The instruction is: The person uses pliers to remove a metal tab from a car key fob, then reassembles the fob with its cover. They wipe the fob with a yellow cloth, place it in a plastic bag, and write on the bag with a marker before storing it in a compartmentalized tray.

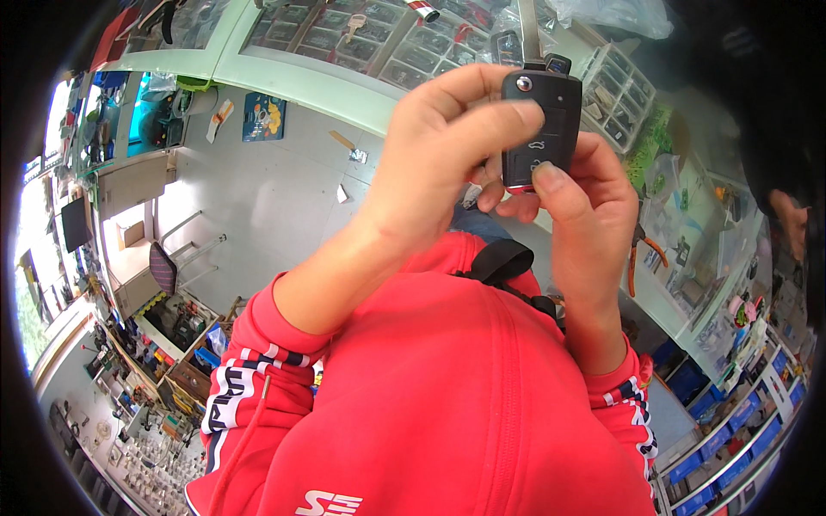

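Note:
A black flip car key (pixel 557 129) is held up in front of me, its metal blade (pixel 528 33) folded out and pointing away. Its face carries buttons and a round silver one near the blade. My left hand (pixel 447 142) grips the key from the left, its thumb lying across the upper buttons. From below and the right, my right hand (pixel 585 202) pinches the lower end, thumb on the face near the bottom button. Its other fingers are mostly behind the fob. A strip of red shows at the key's bottom edge.
Beyond my hands runs a glass-topped counter (pixel 297 95) over compartments of small parts, with a loose key (pixel 354 26) on it. A compartment box (pixel 618 95) and orange-handled pliers (pixel 645 254) are at right. A person's hand (pixel 789 225) shows far right. A stool (pixel 163 267) stands left.

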A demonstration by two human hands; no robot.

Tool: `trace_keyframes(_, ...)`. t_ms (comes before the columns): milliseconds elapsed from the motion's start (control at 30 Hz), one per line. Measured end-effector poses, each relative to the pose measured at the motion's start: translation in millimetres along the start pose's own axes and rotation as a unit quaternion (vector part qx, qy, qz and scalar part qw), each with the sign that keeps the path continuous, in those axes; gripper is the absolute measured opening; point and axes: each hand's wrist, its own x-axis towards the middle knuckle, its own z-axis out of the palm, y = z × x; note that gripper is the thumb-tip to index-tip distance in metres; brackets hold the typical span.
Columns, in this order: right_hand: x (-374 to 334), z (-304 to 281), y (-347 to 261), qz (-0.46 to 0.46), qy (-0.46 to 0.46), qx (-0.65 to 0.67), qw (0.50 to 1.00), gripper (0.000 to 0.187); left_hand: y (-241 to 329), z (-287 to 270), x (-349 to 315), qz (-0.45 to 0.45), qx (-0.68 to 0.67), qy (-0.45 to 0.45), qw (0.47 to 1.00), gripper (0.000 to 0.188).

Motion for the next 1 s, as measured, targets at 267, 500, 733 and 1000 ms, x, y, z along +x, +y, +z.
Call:
trace_keyframes(267, 0.6, 0.2, -6.3, 0.028, 0.002, -0.044, 0.999, 0.019, 4.8, -4.7, 1.7, -0.001, 0.061, -0.045, 0.997, 0.032)
trace_keyframes(500, -1.9, 3.7, -3.9, 0.008, 0.010, 0.015, 1.000, 0.018, 1.6, 1.1, -2.9, 0.011, 0.067, -0.043, 0.997, 0.034)
trace_keyframes(733, -5.3, 2.4, -5.9, -0.015, 0.028, -0.031, 0.999, 0.019, -2.9, 4.0, -3.5, 0.003, 0.098, -0.048, 0.994, 0.033)
trace_keyframes(1000, -5.3, -1.8, -1.6, -0.004, 0.010, 0.012, 1.000, 0.021, -1.2, 4.5, -2.3, 0.004, 0.067, -0.033, 0.997, 0.033)
